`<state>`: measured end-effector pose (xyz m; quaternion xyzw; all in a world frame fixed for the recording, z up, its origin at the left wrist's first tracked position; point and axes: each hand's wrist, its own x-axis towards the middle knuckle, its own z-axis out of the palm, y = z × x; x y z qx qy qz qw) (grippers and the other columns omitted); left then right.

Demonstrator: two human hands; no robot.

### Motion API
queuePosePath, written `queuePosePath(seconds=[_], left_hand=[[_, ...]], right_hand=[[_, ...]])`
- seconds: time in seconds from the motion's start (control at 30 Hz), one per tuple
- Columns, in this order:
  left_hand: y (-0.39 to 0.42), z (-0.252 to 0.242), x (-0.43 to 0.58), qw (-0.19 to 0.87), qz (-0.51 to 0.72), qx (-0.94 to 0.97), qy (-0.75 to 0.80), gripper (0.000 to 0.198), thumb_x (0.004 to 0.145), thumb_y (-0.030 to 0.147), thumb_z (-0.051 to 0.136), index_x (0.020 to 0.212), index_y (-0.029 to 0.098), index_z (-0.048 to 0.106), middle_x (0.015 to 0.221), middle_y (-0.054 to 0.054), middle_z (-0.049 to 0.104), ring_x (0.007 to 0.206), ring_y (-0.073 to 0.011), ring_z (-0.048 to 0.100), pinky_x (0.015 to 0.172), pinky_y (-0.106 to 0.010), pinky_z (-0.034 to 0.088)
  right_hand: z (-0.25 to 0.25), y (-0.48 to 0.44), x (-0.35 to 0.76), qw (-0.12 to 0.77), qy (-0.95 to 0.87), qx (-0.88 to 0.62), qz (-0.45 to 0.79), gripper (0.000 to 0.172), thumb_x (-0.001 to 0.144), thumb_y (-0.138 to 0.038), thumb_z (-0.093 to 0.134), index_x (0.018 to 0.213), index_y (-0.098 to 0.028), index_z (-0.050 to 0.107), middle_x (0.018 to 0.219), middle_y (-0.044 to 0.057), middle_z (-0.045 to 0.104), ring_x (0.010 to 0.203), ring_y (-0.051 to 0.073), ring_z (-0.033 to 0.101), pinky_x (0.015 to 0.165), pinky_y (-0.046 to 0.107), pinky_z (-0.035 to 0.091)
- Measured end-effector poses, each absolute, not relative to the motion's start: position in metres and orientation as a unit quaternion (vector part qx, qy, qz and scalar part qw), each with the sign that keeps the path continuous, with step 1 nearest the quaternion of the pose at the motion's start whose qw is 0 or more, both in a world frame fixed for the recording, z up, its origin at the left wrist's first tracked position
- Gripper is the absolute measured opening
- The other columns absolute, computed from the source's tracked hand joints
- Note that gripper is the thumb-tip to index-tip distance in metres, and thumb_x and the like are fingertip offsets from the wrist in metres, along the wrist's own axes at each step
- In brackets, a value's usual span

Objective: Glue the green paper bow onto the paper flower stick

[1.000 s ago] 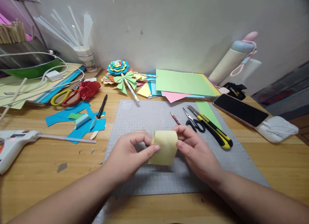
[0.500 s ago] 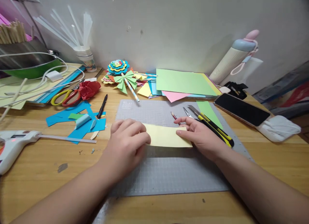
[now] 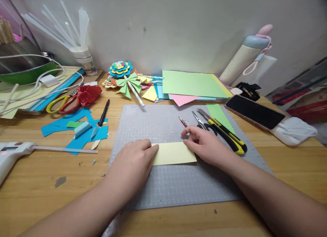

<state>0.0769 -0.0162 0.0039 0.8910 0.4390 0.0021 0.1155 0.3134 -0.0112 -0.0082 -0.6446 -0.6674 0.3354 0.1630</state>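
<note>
A pale yellow paper strip (image 3: 173,154) lies across the grey cutting mat (image 3: 153,187), or very close to its surface. My left hand (image 3: 135,156) covers the strip's left end, fingers together and thumb along the paper. At the far right corner, my right hand (image 3: 205,141) has its thumb on the strip and its index finger bent; the other fingers are curled under. Just beyond that hand are a red pencil (image 3: 182,121), partly visible scissors (image 3: 200,120) and a yellow-and-black utility knife (image 3: 227,133).
Blue paper scraps (image 3: 84,128) and a black pen (image 3: 104,112) lie left of the mat. A glue gun (image 3: 15,153) sits at the left edge. Behind are paper flowers (image 3: 120,69) and green paper sheets (image 3: 194,83). A phone (image 3: 255,111) rests at right.
Both hands have lowered the yellow strip toward me and down onto the mat. The right hand's fingers have curled in more. The view has shifted slightly.
</note>
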Motion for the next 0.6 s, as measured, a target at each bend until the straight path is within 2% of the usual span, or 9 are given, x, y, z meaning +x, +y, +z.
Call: queuePosePath(seconds=[0.27,0.6], left_hand=[[-0.0192,-0.0038,0.0778,0.113,0.0,0.895,0.432,0.033,0.093,0.017,0.034,0.118,0.018,0.054,0.091,-0.006,0.058,0.081,-0.023,0.054,0.07,-0.036,0.043],[-0.0204,-0.0019,0.0793,0.105,-0.007,0.894,0.435,0.036,0.092,0.014,0.036,0.123,0.017,0.053,0.093,-0.007,0.059,0.082,-0.023,0.055,0.07,-0.036,0.045]], right_hand=[[-0.0059,-0.0129,0.3119,0.14,-0.694,-0.641,0.296,0.014,0.083,-0.021,0.048,0.094,-0.024,0.053,0.059,-0.006,0.051,0.057,0.014,0.047,0.051,0.024,0.031],[0.0004,-0.0144,0.3093,0.109,-0.702,-0.644,0.284,0.014,0.083,-0.018,0.047,0.094,-0.025,0.05,0.06,-0.006,0.055,0.057,0.013,0.048,0.052,0.024,0.032]])
